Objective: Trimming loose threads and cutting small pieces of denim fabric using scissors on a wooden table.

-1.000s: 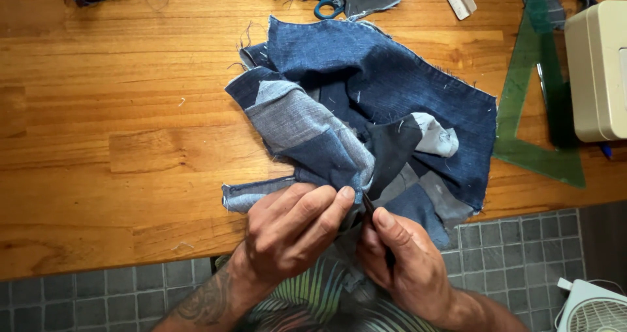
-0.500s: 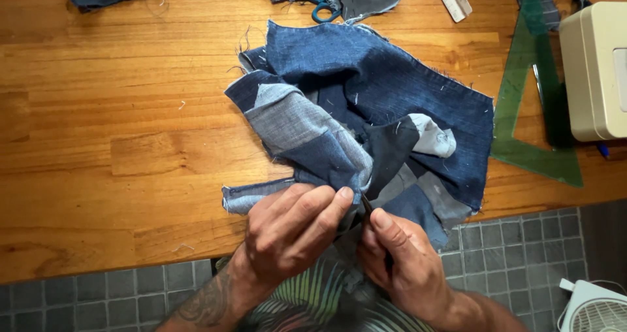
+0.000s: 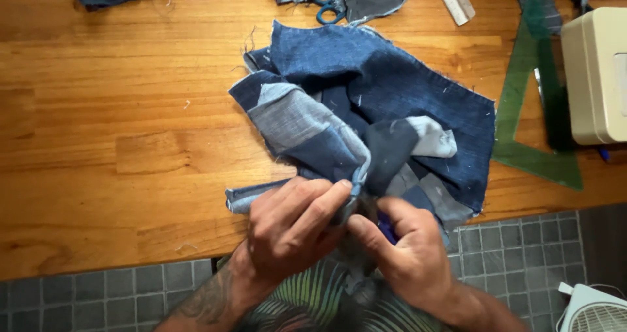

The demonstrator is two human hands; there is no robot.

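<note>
Both hands, the left hand [image 3: 290,231] and the right hand [image 3: 401,253], are kept pinched on the near edge of the patchwork denim [image 3: 366,123], which is spread unmoved on the wooden surface [image 3: 111,110], so little has changed

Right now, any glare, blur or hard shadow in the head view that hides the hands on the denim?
Head view: mostly sharp, slight softness on the left hand and right hand; both pinch the patched denim piece at the table edge, fingertips readable. Mild sheen on the wood, no washout. Soft shadow under the fabric folds; the spot between the hands is dark, so whatever is held there is unclear.
</note>
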